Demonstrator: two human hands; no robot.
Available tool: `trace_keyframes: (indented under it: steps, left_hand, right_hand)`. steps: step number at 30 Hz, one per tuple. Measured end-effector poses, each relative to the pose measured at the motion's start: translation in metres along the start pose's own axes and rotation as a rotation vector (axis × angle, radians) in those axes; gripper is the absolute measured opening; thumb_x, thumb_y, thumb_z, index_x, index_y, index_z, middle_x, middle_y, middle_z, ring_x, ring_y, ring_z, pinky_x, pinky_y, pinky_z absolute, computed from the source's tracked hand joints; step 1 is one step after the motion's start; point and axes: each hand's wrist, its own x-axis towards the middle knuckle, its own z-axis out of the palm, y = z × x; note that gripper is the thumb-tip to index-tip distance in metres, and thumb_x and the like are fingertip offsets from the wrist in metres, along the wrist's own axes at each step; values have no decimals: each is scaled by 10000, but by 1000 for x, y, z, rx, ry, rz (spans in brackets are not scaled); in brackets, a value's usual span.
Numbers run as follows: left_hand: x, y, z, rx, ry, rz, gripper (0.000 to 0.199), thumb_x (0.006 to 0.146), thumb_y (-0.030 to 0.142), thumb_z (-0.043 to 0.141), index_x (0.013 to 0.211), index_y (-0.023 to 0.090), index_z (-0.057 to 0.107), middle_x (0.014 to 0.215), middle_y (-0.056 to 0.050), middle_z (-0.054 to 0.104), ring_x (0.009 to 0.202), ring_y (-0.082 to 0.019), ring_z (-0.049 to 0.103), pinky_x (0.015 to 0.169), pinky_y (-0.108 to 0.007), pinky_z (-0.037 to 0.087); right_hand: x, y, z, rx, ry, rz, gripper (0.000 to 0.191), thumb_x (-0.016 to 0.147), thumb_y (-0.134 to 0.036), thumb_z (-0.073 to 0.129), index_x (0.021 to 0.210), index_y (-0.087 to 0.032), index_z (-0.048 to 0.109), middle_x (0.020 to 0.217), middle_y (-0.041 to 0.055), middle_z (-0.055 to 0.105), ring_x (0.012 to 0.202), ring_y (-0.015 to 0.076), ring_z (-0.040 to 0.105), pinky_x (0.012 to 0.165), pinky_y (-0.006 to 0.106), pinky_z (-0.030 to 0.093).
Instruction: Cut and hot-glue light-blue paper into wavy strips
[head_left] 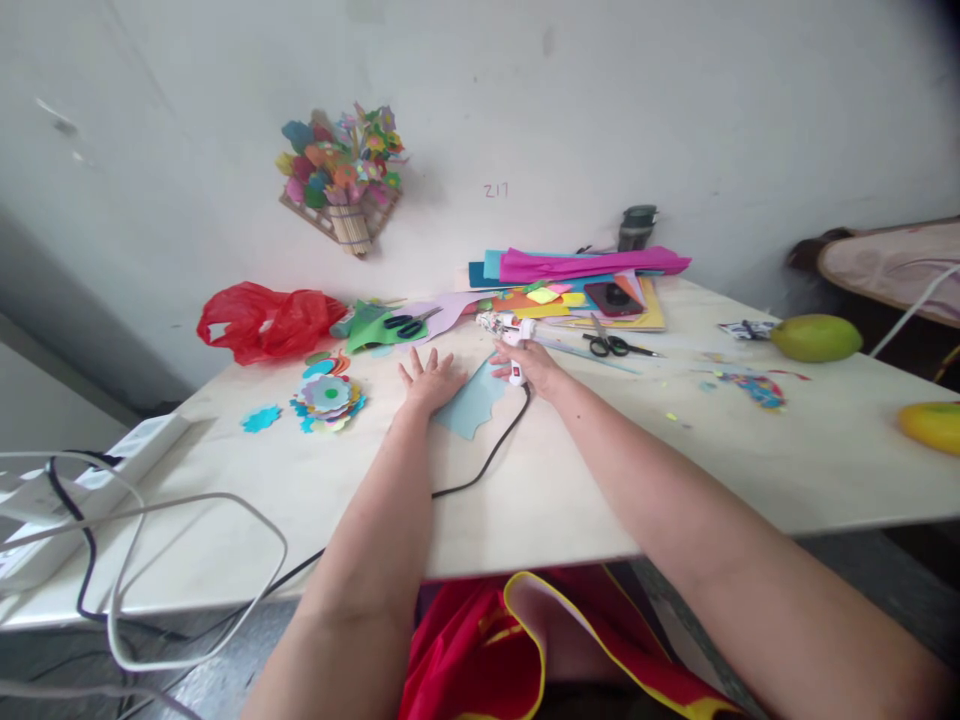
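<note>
My left hand [431, 382] lies with its fingers spread at the left edge of a light blue sheet [474, 402], which has a scalloped cut edge. In my right hand [538, 366] is a white glue gun [517, 372] with a red switch; its black cord trails down to the left, passing behind my left forearm. The glue gun's front end points away from me, near a small patterned white bundle [495, 322] that I cannot make out. To the left of my left hand is a stack of colourful flower-shaped cutouts [330, 395], with a blue cutout [261, 418] beside it.
Behind my hands are scissors [409, 322] on green sheet, more scissors [616, 346], a phone [615, 299] and rolled pink sheet [592, 264]. A red plastic bag [270, 320] and a power strip [142, 450] with loose cables stand left. Mangoes [816, 338] lie right.
</note>
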Motion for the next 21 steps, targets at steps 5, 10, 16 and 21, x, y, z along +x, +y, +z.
trace_keyframes:
  steps: [5,10,16,21]
  left_hand:
    - [3,1,4,23,12,19,678,775,642,259,1387,351,255,1501,37,104,1322,-297,-205,1028,-593,-82]
    - [4,2,6,28,20,7,680,768,646,274,1382,353,269,1501,29,110,1323,-312,-196,1025,-603,-70]
    - [7,-1,12,-14,46,9,566,845,528,143,1393,396,191,1492,100,115,1349,-268,-123,1054,-573,5]
    - [7,0,10,-29,39,32,589,832,548,186,1392,369,226,1493,78,129,1339,-275,-160,1044,-579,-52]
  right_hand:
    - [1,3,0,14,-5,-5,277,774,-390,613,943,-176,567,740,44,664,530,125,626,506,222,497]
    - [0,2,-1,32,10,5,269,775,-392,613,921,-170,565,696,36,659,524,125,621,514,228,500]
    - [-2,-1,1,48,8,20,260,776,-379,617,915,-168,559,633,25,641,508,127,614,503,225,495]
    - [-3,-2,2,33,-18,25,282,771,-397,618,909,-160,556,625,32,642,502,129,612,518,238,505]
